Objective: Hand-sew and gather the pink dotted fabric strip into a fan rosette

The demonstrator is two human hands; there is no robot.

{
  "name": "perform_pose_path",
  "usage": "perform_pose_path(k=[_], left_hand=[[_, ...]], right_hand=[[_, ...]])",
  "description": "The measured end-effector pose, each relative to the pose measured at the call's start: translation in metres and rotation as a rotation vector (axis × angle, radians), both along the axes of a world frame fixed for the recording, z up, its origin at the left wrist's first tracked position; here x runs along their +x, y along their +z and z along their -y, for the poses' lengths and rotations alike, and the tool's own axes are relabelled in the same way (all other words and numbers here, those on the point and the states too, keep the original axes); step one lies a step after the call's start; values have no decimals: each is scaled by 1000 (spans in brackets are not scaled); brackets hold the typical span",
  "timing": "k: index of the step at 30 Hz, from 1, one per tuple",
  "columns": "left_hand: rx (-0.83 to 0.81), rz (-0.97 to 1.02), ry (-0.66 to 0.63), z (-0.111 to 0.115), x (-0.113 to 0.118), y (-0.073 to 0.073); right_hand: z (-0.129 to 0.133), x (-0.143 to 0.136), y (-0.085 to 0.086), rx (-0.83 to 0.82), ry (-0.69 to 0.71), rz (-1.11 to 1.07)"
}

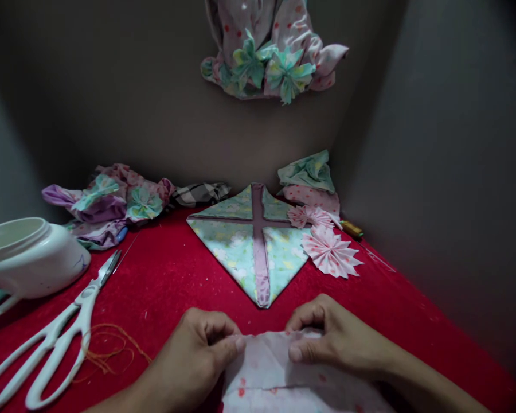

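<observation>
A pale pink cloth with red dots point(258, 373) lies on the red table covering at the near edge. My left hand point(206, 344) pinches its upper left edge between thumb and fingers. Farther right along the same edge, my right hand point(322, 332) grips the cloth in a similar pinch. Just beyond my hands is a green floral diamond-shaped cloth piece point(232, 246) with a mauve cross of strips. Two pleated pink dotted fabric flowers, one a fan-like rosette point(330, 251) and one a bow-like piece point(309, 216), rest at its right corner.
White-handled scissors point(86, 298) and tangled orange thread point(112, 347) lie left, beside a white pot-like container point(38, 258). Bunched fabric with green flowers point(112, 201) sits at the back left. Folded cloths point(309, 178) stand back right. A flowered fabric piece point(262, 57) hangs on the wall.
</observation>
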State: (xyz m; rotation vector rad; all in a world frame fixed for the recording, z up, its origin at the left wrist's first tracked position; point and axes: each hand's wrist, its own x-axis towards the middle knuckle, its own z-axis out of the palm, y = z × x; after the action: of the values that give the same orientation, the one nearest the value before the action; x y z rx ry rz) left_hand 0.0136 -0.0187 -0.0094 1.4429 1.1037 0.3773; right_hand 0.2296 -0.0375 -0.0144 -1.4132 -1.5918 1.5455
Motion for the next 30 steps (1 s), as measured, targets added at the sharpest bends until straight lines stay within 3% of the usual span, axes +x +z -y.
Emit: perform_pose_path(k=[3, 17, 30], left_hand=[[-12, 0, 26, -1, -1, -3], [8, -78, 55, 1, -2, -8], [43, -133, 49, 5, -3, -7]], right_hand=[[0, 0, -2, 17, 32, -4], [2, -6, 1, -13, -99, 34], [4, -7, 1, -8, -84, 93]])
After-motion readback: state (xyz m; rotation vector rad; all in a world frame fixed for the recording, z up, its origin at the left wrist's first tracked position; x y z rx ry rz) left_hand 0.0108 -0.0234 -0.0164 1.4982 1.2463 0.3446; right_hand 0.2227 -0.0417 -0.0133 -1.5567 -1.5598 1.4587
